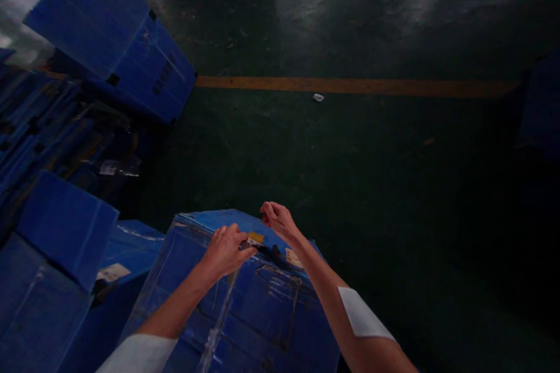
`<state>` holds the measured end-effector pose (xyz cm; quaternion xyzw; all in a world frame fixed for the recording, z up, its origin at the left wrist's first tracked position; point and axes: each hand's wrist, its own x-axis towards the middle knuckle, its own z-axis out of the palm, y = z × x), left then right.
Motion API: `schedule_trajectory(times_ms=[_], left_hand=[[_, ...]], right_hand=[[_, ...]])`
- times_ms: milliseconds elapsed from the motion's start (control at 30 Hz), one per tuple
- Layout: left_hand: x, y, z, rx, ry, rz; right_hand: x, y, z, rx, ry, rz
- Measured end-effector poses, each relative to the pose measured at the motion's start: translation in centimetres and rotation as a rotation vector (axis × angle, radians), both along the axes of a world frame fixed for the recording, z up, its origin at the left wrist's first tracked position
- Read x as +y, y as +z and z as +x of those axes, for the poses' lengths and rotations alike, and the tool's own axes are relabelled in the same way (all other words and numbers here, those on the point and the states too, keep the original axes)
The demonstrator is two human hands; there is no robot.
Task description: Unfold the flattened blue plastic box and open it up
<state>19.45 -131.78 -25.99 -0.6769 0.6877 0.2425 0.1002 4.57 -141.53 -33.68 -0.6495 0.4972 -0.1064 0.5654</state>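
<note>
A worn blue box [266, 297] with clear tape on its top stands close in front of me. My left hand [225, 250] rests near its far edge, fingers bent and thumb toward the index finger. Beside those fingertips lie a yellow label [256, 237] and a small pale and dark piece; what the fingers grip is hard to see. Just beyond the far edge, my right hand [279, 221] is raised with its fingers curled closed. Anything inside it is hidden. A pale label [294, 257] shows on the box below the right wrist.
More blue boxes stand at left, one with a raised flap [67, 227] and another tall box [131, 41] farther back. Flattened blue sheets [30, 122] are stacked there. An orange line [350, 85] crosses the dark green floor, with a white scrap [318, 97] near it.
</note>
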Motion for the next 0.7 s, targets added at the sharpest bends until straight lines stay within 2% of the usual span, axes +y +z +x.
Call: schedule_trajectory(times_ms=[133,267,533,700], left_hand=[[0.2,-0.1,-0.9,0.004,0.008,0.044],[0.1,-0.7,-1.6,-0.032,0.007,0.063],[-1.2,-2.8,-2.4,-0.116,0.152,0.032],[-2.9,-4.9,-0.7,-0.079,0.255,0.015]], right_hand=[[3.8,0.7,-3.9,-0.105,0.094,0.105],[5.3,0.7,-4.3,-0.16,0.172,0.129],[3.5,-2.0,-0.2,-0.142,0.121,0.159],[1.4,-3.2,1.7,-0.174,0.138,0.288]])
